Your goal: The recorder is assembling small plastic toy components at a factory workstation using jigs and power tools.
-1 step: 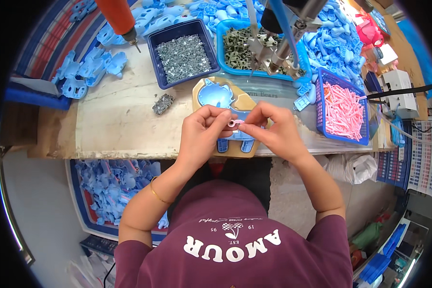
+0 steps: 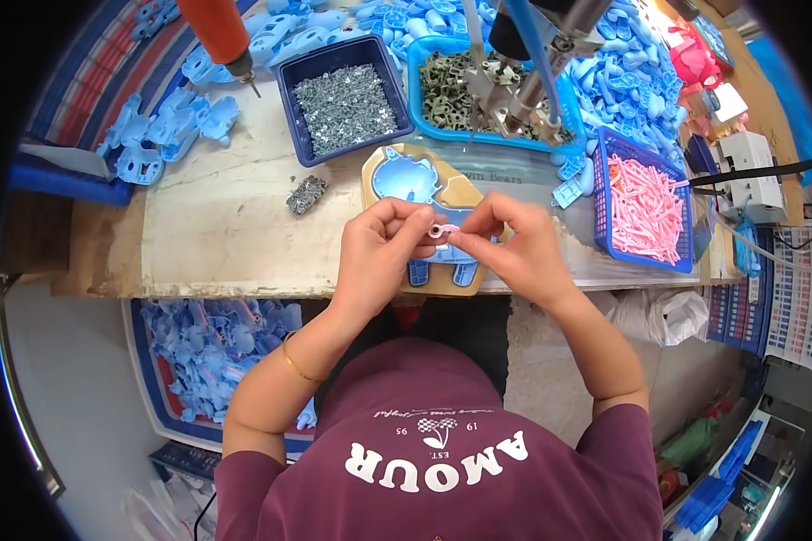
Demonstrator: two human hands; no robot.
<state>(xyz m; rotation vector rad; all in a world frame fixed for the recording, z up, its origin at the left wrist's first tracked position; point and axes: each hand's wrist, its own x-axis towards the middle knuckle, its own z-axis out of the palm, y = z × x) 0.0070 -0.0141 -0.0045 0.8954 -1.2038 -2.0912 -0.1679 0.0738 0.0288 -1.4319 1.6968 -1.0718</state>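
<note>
Between the fingertips of both hands is a small pink plastic piece (image 2: 441, 232) with a round, dark-centred ring at one end. My left hand (image 2: 383, 248) pinches it near the ring, and my right hand (image 2: 521, 250) pinches its other end. Directly beneath them, a blue plastic toy shell (image 2: 404, 176) rests in a tan fixture block (image 2: 460, 188). Its middle is partly hidden by my fingers.
Beyond the fixture stand a dark blue bin of small metal parts (image 2: 285, 77) and a light blue tray of dark metal pieces (image 2: 414, 90). A blue basket (image 2: 611, 236) holds pink sticks at right. An orange screwdriver (image 2: 215, 34) and machine nozzles (image 2: 514, 108) hang overhead.
</note>
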